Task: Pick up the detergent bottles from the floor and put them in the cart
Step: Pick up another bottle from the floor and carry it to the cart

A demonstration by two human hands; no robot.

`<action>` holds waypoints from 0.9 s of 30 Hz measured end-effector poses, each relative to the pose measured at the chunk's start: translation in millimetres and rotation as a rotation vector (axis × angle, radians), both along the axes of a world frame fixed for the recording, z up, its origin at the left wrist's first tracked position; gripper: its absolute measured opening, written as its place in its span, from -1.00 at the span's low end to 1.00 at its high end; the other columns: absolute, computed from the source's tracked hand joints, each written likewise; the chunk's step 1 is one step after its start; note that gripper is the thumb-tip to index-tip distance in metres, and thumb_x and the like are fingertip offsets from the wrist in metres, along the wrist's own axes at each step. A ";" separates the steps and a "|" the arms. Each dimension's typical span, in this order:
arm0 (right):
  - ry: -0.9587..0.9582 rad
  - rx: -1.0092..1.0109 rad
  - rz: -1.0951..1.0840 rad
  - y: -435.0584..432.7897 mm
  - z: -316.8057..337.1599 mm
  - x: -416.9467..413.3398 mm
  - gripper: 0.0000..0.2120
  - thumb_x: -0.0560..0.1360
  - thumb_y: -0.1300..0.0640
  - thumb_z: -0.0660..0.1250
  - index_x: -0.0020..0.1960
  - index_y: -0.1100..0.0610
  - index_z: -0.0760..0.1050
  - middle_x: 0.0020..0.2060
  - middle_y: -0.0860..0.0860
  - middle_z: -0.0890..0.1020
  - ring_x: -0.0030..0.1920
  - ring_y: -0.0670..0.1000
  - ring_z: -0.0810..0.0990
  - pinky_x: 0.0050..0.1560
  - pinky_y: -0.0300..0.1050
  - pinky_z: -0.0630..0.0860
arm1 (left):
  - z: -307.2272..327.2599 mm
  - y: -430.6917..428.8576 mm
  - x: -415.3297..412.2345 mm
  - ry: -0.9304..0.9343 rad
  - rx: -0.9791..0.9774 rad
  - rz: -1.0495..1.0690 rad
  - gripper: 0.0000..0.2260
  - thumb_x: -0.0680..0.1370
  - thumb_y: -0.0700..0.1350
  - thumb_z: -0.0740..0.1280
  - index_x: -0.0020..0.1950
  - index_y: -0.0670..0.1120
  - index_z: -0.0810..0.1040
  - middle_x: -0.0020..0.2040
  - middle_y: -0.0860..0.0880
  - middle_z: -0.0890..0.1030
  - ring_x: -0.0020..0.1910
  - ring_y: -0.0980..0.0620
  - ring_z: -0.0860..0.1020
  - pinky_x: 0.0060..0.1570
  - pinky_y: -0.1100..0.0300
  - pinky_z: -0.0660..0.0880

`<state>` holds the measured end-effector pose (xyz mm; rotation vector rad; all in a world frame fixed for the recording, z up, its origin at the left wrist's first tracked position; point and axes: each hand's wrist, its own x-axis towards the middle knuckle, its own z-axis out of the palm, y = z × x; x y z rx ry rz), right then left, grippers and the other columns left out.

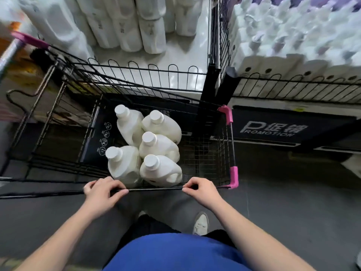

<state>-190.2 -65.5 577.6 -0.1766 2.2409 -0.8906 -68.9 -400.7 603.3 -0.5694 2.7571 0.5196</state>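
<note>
Several white detergent bottles (148, 143) with white caps stand upright and packed together in the black wire cart (207, 153), which has pink corner guards. My left hand (101, 192) grips the cart's near rim bar at the left. My right hand (201, 190) grips the same bar at the right. Both sets of fingers curl over the bar. No bottle lies on the visible floor.
A white display platform (175, 55) with tall white bottles stands behind a low wire fence ahead. To the right, boxed spray bottles (293, 36) fill a shelf above a black "PROMOTION" panel (273, 130). A second cart frame (39, 114) sits at the left. Grey floor surrounds my feet.
</note>
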 end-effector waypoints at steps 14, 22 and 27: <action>0.110 0.092 -0.162 125.7 4.4 3.1 -0.91 0.47 0.09 0.55 -0.16 -0.05 0.67 -0.16 -0.17 0.72 -0.05 -0.14 0.65 0.05 -0.22 0.54 | -14.2 137.4 -16.4 0.118 0.015 -0.084 -0.67 0.43 0.38 0.12 -0.25 0.27 0.59 -0.23 0.22 0.50 -0.04 0.10 0.51 0.26 0.00 0.15; 0.183 0.185 -0.113 172.6 8.3 -18.3 -0.95 0.50 0.06 0.52 -0.09 0.01 0.68 -0.06 -0.04 0.73 0.05 0.06 0.65 0.15 0.00 0.54 | -11.2 195.0 -34.0 0.135 0.012 -0.066 -0.70 0.43 0.35 0.20 -0.26 0.25 0.62 -0.27 0.23 0.47 -0.01 0.03 0.58 0.27 -0.08 0.21; 0.248 0.291 0.045 192.9 8.0 -29.2 -0.90 0.58 -0.02 0.41 0.02 -0.01 0.64 0.03 0.00 0.69 0.11 0.11 0.63 0.10 -0.01 0.52 | -3.6 221.1 -43.7 0.106 0.033 -0.029 -0.79 0.45 0.30 0.33 -0.22 0.23 0.65 -0.19 0.22 0.54 0.06 0.05 0.54 0.18 0.11 0.07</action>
